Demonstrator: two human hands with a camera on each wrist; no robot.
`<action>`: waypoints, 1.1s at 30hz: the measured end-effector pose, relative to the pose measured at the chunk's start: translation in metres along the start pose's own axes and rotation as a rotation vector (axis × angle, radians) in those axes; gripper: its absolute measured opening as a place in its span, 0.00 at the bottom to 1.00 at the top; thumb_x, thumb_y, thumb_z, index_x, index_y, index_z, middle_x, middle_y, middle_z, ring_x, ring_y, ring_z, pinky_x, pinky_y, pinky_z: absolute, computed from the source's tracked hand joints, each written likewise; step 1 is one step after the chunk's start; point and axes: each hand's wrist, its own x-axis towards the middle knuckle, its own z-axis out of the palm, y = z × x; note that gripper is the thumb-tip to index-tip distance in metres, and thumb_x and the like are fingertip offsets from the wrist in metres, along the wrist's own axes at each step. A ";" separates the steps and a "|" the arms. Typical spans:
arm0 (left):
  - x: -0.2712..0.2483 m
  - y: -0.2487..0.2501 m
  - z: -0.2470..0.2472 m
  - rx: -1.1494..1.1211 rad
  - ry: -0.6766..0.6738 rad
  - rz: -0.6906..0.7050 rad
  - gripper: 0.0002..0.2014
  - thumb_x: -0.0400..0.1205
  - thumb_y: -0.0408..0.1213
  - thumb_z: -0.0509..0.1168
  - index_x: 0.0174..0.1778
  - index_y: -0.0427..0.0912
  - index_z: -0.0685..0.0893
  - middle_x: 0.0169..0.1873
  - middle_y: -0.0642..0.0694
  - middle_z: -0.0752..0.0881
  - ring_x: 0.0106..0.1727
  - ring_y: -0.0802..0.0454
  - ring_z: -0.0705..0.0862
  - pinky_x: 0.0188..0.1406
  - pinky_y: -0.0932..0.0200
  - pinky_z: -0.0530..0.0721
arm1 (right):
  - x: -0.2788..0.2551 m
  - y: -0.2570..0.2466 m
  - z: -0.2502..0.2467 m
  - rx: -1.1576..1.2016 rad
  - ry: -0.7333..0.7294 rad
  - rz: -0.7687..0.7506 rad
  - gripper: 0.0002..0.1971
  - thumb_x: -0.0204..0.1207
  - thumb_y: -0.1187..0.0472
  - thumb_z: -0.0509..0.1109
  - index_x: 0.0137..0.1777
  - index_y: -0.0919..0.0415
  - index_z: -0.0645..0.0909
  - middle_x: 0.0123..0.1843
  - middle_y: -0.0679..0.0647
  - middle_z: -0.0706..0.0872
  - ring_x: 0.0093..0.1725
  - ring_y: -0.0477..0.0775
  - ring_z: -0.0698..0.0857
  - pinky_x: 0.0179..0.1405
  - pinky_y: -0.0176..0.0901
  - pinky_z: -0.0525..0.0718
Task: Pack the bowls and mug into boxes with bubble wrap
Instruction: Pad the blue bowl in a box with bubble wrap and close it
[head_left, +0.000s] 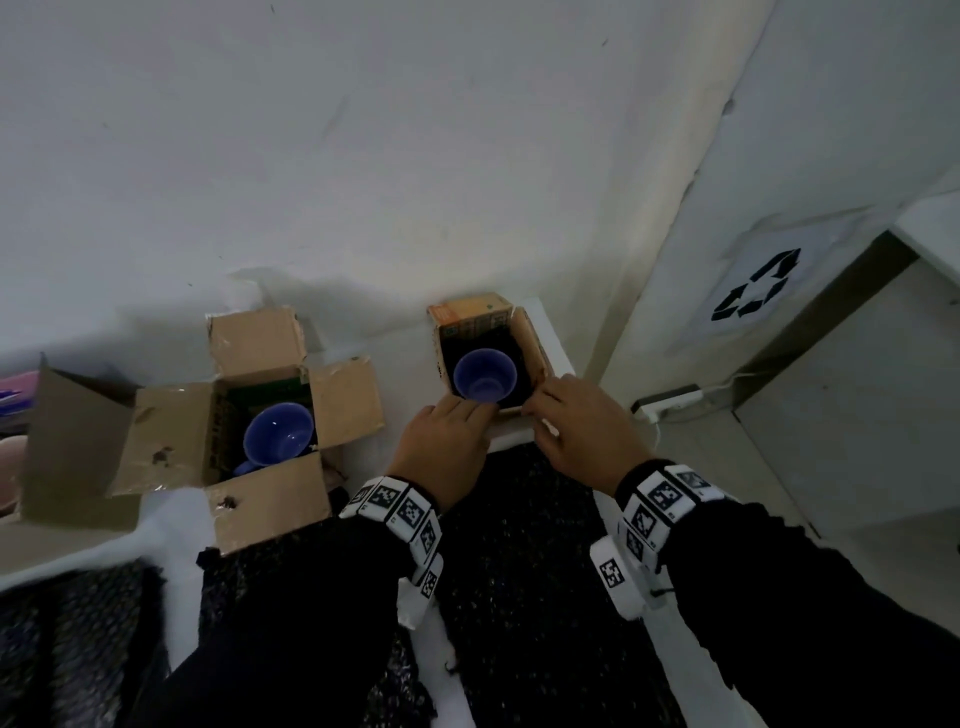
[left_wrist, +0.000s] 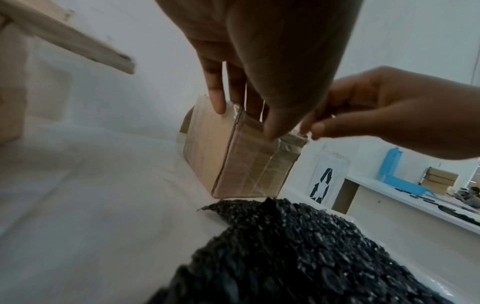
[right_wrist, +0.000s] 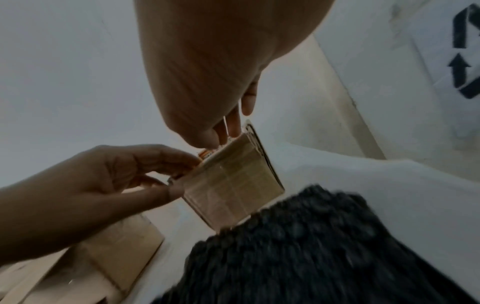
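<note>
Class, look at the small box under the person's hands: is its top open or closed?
Open. In the head view the small box shows a blue cup inside, its flaps unfolded.

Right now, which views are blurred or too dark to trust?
Head view: dim but sharp on both hands and the small box, wide-angle bend at the wall corner. Left wrist view: the black bubble wrap close to the lens is soft. Right wrist view: motion blur smears the wrap and the left hand.

sleeves (head_left: 291, 623): black, long | wristbands (head_left: 402, 512): white blocks, black square-pattern markers, both wrists
</note>
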 end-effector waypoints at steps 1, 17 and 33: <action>-0.006 0.001 -0.001 -0.042 0.009 -0.004 0.21 0.73 0.36 0.71 0.63 0.41 0.82 0.57 0.42 0.86 0.57 0.40 0.83 0.49 0.46 0.85 | -0.013 -0.006 0.002 0.039 -0.017 0.012 0.09 0.73 0.55 0.62 0.46 0.56 0.82 0.44 0.54 0.84 0.42 0.59 0.81 0.38 0.51 0.77; -0.098 0.042 0.001 -0.609 -0.211 -0.246 0.42 0.70 0.73 0.62 0.77 0.56 0.62 0.64 0.51 0.81 0.63 0.53 0.80 0.62 0.52 0.80 | -0.085 -0.066 0.001 0.649 0.105 0.624 0.15 0.75 0.54 0.73 0.35 0.56 0.70 0.30 0.47 0.77 0.34 0.50 0.77 0.36 0.47 0.75; -0.101 0.023 -0.075 -0.454 -0.118 0.056 0.20 0.75 0.61 0.65 0.52 0.53 0.70 0.40 0.53 0.83 0.42 0.53 0.83 0.36 0.57 0.77 | -0.071 -0.114 -0.065 0.911 0.033 0.423 0.07 0.68 0.55 0.69 0.34 0.56 0.75 0.30 0.44 0.76 0.32 0.43 0.74 0.36 0.38 0.71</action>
